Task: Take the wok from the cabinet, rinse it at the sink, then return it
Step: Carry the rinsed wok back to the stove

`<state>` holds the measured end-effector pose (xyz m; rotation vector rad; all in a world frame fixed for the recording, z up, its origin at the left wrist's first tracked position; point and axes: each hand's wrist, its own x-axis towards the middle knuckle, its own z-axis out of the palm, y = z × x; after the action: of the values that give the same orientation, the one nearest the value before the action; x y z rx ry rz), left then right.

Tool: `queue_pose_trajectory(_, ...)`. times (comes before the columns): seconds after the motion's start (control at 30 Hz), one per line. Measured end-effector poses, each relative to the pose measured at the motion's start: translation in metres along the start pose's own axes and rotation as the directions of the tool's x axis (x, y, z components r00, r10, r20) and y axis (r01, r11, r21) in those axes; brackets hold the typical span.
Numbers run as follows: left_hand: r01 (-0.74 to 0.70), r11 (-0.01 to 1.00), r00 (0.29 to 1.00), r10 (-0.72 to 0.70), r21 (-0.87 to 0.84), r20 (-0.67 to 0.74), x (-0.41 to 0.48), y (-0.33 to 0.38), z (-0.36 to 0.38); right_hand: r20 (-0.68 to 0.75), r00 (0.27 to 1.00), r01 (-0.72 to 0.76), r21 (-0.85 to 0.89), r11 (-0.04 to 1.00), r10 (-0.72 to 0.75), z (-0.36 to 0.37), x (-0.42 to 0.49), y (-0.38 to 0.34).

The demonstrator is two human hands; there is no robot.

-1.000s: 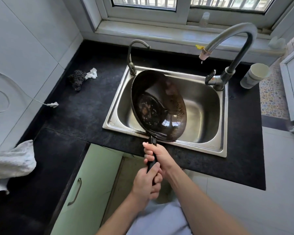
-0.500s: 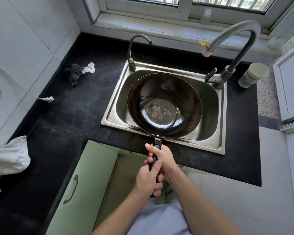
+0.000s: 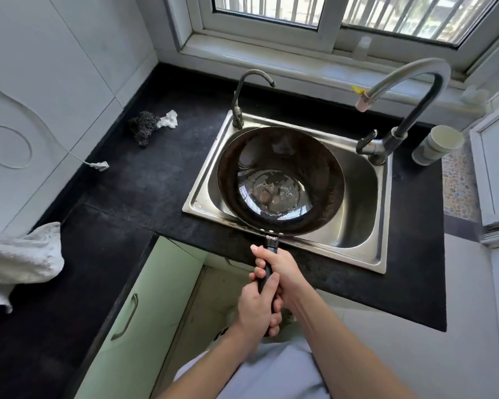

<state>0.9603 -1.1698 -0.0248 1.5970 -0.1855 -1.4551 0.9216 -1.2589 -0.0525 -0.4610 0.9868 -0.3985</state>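
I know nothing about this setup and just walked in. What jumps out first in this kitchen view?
The big dark wok stands out, held roughly level over the steel sink in the middle. Both hands grip its black handle, the right hand nearer the pan, the left hand behind it. A tall curved faucet arches over the sink's right side.

Bare forearms (image 3: 337,341); pale blue-grey clothing (image 3: 271,375) beneath them

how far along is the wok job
Done: the wok is out of the cabinet and looks wet inside. In hand: left hand and right hand grip its handle, holding it level over the sink; no water runs from the tap. Left: drain it, then return it to the open cabinet below.
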Motion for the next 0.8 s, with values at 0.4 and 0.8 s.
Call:
queue_pose_trajectory(0.4, -0.117, 0.985, 0.954, 0.076, -0.125, -0.289, -0.015, -0.014, 0.045, 0.184, 0.978, -0.051, -0.264, 0.963, 0.103, -0.012, -0.011, -0.022)
queue_pose_trajectory(0.8, -0.334, 0.884, 0.76, 0.047, -0.327, -0.649, -0.069, -0.061, 0.106, 0.336, 0.855, -0.087, -0.659, 0.747, 0.396, -0.032, -0.049, 0.006)
